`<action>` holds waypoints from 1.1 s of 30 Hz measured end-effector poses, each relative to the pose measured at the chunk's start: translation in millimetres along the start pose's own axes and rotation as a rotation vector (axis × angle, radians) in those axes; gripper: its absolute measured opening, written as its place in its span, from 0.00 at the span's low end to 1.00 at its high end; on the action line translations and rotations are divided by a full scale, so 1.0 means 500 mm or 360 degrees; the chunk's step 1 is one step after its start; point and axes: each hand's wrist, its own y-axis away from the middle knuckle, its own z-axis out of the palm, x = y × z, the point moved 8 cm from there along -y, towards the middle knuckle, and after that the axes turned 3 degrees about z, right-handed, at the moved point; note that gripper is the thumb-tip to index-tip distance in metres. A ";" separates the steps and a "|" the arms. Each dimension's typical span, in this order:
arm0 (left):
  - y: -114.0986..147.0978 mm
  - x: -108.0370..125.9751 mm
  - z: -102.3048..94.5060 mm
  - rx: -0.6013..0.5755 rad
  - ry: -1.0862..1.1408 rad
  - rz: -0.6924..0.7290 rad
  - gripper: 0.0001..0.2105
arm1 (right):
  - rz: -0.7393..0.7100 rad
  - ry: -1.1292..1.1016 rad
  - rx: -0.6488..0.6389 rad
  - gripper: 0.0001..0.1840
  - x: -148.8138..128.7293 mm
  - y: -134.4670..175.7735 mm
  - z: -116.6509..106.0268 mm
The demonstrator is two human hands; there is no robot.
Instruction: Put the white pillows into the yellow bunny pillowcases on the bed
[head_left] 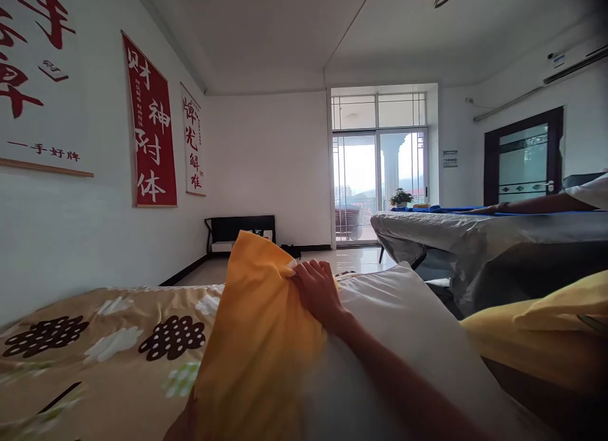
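A yellow-orange pillowcase (259, 339) stands raised over the left part of a white pillow (394, 320). My right hand (317, 290) pinches the fabric near the top of the pillowcase, with a small bit of white between the fingertips. The right forearm crosses in front of the pillow, whose far corner points away from me. Low in the picture, a dim part of my left hand or arm (183, 419) shows at the left edge of the pillowcase. Its fingers are hidden behind the cloth.
A tan bedspread (118, 371) with dark and white cloud shapes lies left. More yellow fabric (546, 333) is at right. Behind it stands a plastic-draped table (441, 232), with another person's arm (546, 203) resting over it. A low black bench (242, 229) stands by the far wall.
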 end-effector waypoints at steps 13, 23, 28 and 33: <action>0.011 -0.066 0.067 0.0569 -0.0881 0.1061 0.20 | -0.0180 -0.0250 -0.1102 0.43 0.121 0.359 0.193; 0.084 0.131 0.370 0.0149 -0.1263 0.2093 0.09 | -0.0418 0.0479 -0.0172 0.50 0.203 0.464 0.203; -0.006 0.129 0.391 -0.0484 -0.1564 0.1201 0.11 | -0.0630 0.0440 -0.0255 0.30 0.156 0.358 0.207; -0.065 0.137 0.290 -0.0523 -0.1635 0.0798 0.16 | -0.0540 0.0218 -0.0501 0.22 0.084 0.238 0.218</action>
